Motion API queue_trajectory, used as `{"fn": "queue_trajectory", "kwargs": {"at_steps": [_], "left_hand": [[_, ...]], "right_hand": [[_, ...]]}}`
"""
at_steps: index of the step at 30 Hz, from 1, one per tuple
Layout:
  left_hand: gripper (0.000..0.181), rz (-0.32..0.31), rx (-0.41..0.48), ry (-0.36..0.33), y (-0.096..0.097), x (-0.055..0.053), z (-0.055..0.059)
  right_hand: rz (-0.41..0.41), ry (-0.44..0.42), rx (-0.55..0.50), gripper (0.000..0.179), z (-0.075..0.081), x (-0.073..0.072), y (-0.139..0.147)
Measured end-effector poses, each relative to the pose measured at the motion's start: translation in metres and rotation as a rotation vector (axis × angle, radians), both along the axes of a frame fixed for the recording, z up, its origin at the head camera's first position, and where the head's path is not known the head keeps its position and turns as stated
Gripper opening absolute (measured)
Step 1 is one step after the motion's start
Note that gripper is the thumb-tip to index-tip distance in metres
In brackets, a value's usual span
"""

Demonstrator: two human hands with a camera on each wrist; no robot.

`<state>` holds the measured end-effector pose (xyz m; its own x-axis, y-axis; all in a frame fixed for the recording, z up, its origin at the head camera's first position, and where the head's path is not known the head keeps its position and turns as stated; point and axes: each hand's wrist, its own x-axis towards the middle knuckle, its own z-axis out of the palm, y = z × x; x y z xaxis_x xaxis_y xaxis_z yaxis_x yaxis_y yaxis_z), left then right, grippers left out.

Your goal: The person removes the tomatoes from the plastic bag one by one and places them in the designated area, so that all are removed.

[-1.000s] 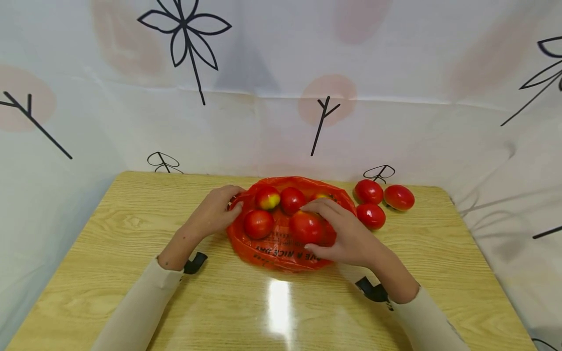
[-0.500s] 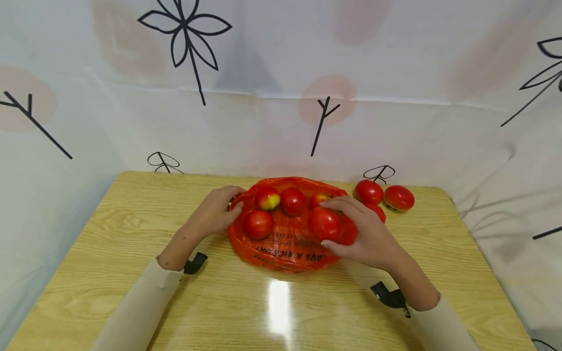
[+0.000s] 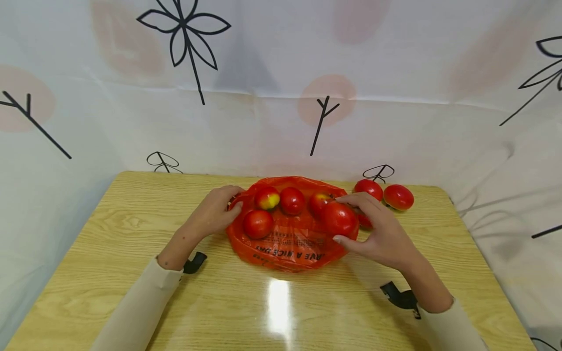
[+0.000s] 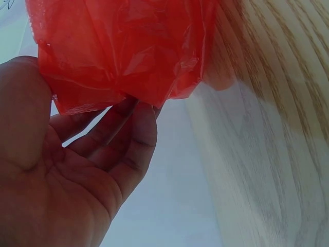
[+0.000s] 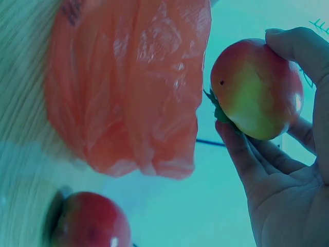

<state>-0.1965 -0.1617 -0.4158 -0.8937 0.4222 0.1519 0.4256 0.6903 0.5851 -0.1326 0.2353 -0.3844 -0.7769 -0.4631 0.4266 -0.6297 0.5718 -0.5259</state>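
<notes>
A red plastic bag (image 3: 290,251) with printed lettering lies open on the table, holding several round red fruits, some with yellow patches. My left hand (image 3: 215,209) grips its left rim; in the left wrist view, the fingers (image 4: 139,139) curl at the edge of the bag (image 4: 128,46). Over the bag's right side, my right hand (image 3: 377,231) holds a red tomato (image 3: 340,219) between thumb and fingers. The right wrist view shows this tomato (image 5: 257,90) raised beside the bag's edge, with a yellow-green flank and a green calyx.
To the right of the bag, two oval red fruits (image 3: 398,197) (image 3: 369,188) lie near the table's back edge. A third red fruit (image 3: 364,222) is partly hidden behind my right hand. A patterned white cloth (image 3: 281,131) hangs behind the wooden table (image 3: 145,209).
My right hand has moved right with the tomato, from over the middle of the bag to its right rim. My left hand stays at the left rim.
</notes>
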Motion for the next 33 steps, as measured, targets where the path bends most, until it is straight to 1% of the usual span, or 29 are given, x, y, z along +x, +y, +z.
{"fn": "queue_trajectory", "kwargs": {"at_steps": [9,16,20,24,29,33], "left_hand": [[0.029,-0.003,-0.002,0.009,0.000,-0.001,0.001],[0.028,-0.003,-0.009,0.017,0.000,-0.002,0.000],[0.028,-0.008,-0.007,0.014,0.000,-0.002,0.000],[0.028,-0.007,-0.010,0.005,0.000,-0.001,0.000],[0.029,-0.007,-0.011,0.002,0.000,-0.001,0.000],[0.029,-0.004,-0.011,-0.002,-0.001,-0.001,0.000]], "right_hand": [[-0.038,0.017,-0.032,0.077,-0.004,-0.001,0.017],[-0.067,0.036,-0.036,0.080,-0.009,-0.001,0.029],[-0.082,0.014,-0.048,0.080,-0.013,0.002,0.036],[-0.100,0.013,-0.062,0.082,-0.017,0.005,0.042],[-0.128,0.010,-0.096,0.084,-0.019,0.007,0.051],[-0.166,-0.001,-0.097,0.081,-0.020,0.007,0.058]]}}
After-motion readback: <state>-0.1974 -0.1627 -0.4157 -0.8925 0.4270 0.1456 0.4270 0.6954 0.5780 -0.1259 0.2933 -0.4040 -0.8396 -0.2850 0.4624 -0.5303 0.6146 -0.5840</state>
